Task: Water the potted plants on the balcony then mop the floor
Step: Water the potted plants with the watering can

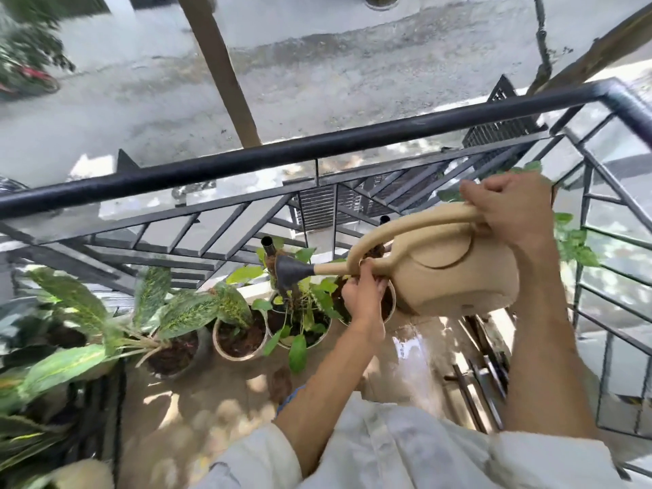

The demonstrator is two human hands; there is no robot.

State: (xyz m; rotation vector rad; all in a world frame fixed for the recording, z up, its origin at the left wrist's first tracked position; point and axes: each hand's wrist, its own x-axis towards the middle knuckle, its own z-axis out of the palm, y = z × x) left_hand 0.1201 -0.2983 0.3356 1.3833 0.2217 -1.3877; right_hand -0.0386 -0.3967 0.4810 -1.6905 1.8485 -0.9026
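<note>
A beige watering can (455, 273) hangs tilted above the pots, its dark grey rose (287, 271) pointing left over a leafy plant in a white pot (300, 326). My right hand (511, 210) grips the can's arched handle from above. My left hand (363, 294) holds the spout where it joins the body, fingers curled round it. No water stream is visible. Another white pot (240, 337) with dark soil and a variegated plant (169, 312) in a dark pot stand further left. A further pot is partly hidden behind my left hand.
A black metal railing (317, 150) with slanted bars runs round the balcony; the street lies far below. Large leaves (46, 382) crowd the left edge. Metal bars (483, 368) lie on the wet tiled floor (412, 347) at the right.
</note>
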